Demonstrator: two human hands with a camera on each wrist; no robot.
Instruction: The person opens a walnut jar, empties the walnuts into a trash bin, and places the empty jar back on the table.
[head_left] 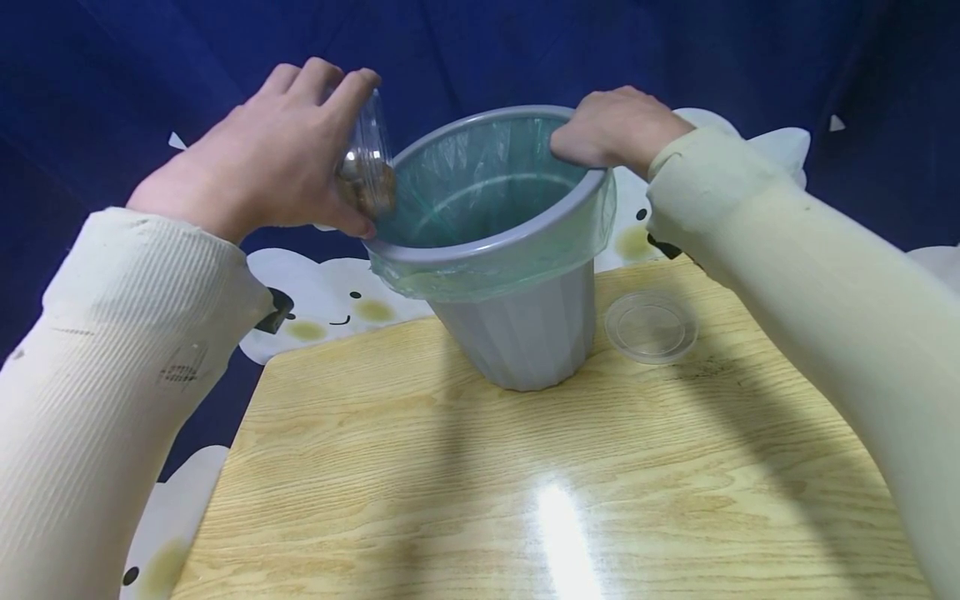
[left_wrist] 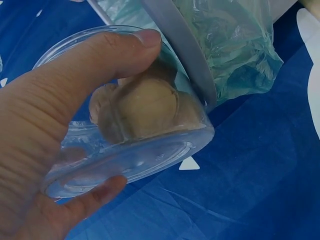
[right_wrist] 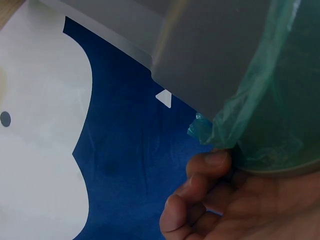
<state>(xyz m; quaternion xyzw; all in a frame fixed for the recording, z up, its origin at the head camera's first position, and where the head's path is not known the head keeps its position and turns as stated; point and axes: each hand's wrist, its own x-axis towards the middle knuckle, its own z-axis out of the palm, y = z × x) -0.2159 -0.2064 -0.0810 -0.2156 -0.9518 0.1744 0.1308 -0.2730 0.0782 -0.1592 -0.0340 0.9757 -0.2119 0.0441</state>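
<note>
My left hand point(head_left: 277, 150) grips a clear plastic tub point(head_left: 369, 137), tipped on its side against the left rim of a grey trash bin point(head_left: 525, 333). Inside the tub lie several rounded tan-brown pieces point(left_wrist: 150, 107), gathered toward the bin side; their kind is unclear. In the left wrist view, the thumb lies across the tub's side and a finger supports it from below. A thin green bag point(head_left: 487, 279) lines the bin and folds over its rim. My right hand point(head_left: 618, 129) holds the bin's far right rim, and the bin leans slightly.
A clear round lid point(head_left: 651, 327) lies flat on the wooden table point(head_left: 337, 483), right of the bin. Beyond the table's far edge hangs a dark blue cloth point(head_left: 525, 50) with white cartoon shapes.
</note>
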